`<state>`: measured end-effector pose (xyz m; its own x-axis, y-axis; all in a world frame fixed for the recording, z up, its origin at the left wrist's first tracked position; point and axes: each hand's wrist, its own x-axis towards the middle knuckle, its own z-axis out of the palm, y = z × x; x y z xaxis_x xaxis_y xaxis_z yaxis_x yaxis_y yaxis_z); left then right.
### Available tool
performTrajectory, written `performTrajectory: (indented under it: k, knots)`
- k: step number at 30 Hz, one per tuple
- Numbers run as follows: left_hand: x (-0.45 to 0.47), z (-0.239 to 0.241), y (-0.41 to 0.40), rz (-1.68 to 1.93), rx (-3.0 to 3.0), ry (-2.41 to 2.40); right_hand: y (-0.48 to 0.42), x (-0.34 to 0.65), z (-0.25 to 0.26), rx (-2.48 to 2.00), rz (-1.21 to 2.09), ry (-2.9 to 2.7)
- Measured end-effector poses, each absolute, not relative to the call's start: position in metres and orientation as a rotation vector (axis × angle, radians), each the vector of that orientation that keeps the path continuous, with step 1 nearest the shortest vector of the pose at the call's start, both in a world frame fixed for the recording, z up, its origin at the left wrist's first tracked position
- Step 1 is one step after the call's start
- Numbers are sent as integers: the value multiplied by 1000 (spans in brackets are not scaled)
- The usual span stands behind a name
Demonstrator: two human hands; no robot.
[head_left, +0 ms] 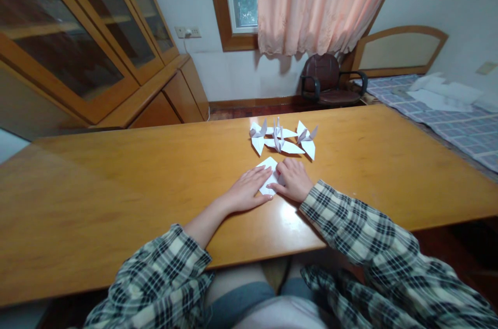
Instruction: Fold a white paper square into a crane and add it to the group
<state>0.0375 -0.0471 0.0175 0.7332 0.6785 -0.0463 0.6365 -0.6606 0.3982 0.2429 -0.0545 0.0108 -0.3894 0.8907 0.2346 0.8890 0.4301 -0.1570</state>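
Observation:
A small white piece of folded paper lies flat on the wooden table, one corner pointing away from me. My left hand rests across its left side, fingers stretched out and pressing it down. At the paper's right edge is my right hand, its fingers curled in and its thumb on the paper; the fingertips are partly hidden. Just beyond the paper sits a group of white origami cranes, among them a left crane, a middle crane and a right crane.
The wooden table spans the view, its near edge at my lap. Behind it are a brown armchair, a pink curtain and a glass-door cabinet. A bed with a checked cover stands at the right.

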Motion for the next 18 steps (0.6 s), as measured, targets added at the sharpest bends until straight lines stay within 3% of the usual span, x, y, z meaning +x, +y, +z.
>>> performTrajectory:
  k: [18]
  knots:
    - [25, 12, -40, 251, 2513, 973, -34, 253, 9, -1452, 205, -2374]
